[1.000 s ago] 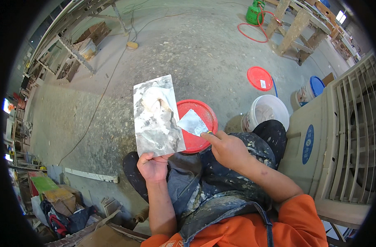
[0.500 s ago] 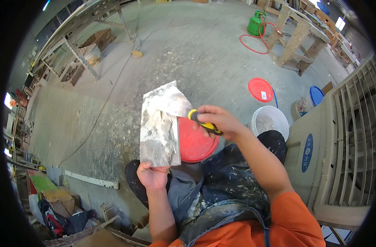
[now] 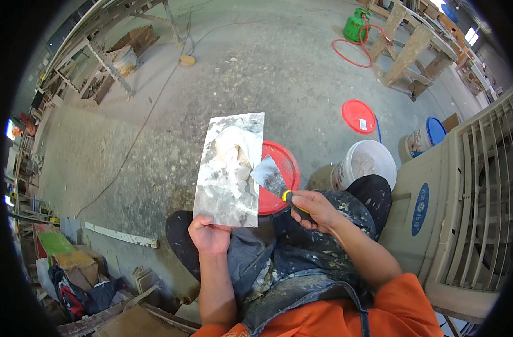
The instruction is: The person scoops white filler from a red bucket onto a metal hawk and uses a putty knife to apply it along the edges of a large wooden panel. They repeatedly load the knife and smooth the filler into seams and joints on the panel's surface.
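My left hand [image 3: 211,235] grips the lower edge of a flat rectangular board [image 3: 225,199], thumb on top and fingers underneath. White putty [image 3: 234,143] is heaped and smeared over its upper part. In my right hand [image 3: 315,211] is a putty knife [image 3: 272,177] with a black and yellow handle. Its metal blade, streaked with white, is at the board's right edge; whether it touches cannot be made out. Partly hidden behind the board and blade is a round red lid [image 3: 284,160], just in front of my lap.
A white bucket [image 3: 374,163] with pale material stands by my right knee. Beyond it are another red lid [image 3: 358,116] and a blue-lidded bucket [image 3: 425,135]. A large fan unit [image 3: 436,213] borders my right side. Farther off stand a green gas cylinder [image 3: 356,27] and a wooden trestle [image 3: 408,50].
The putty knife has come off the putty, moving down and right to the board's edge. The board has shifted slightly right, and the putty lies gathered in a smoother heap.
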The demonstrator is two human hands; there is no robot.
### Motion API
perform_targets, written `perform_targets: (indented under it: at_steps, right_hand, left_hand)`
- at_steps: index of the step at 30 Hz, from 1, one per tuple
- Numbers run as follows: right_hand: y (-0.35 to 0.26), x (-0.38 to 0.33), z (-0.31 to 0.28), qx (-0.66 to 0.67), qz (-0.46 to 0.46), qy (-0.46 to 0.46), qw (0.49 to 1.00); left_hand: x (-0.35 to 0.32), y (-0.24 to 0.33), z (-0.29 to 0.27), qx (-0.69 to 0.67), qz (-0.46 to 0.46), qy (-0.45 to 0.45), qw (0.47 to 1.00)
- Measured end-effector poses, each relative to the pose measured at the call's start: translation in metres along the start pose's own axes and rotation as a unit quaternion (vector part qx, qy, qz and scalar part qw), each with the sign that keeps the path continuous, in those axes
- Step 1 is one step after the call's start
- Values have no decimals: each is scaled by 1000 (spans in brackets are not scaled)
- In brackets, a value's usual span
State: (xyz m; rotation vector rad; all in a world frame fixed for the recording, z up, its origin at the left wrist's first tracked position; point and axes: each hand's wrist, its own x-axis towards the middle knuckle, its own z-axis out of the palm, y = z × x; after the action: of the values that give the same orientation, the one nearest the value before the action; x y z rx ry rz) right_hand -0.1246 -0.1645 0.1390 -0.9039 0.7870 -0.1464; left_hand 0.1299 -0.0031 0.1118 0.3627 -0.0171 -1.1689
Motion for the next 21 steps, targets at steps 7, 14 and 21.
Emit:
perform_targets:
  at_steps: [7,14,21]
  right_hand:
    - [30,-26,-14,-90,40,80,992]
    - [-46,-60,8,-131,5,15,991]
    - [-75,-36,37,-309,51,-32,949]
  left_hand:
    - [7,7,19,-30,21,-9,999]
    - [6,6,15,155,102,-10,983]
    - [-4,-11,10,200,75,15,977]
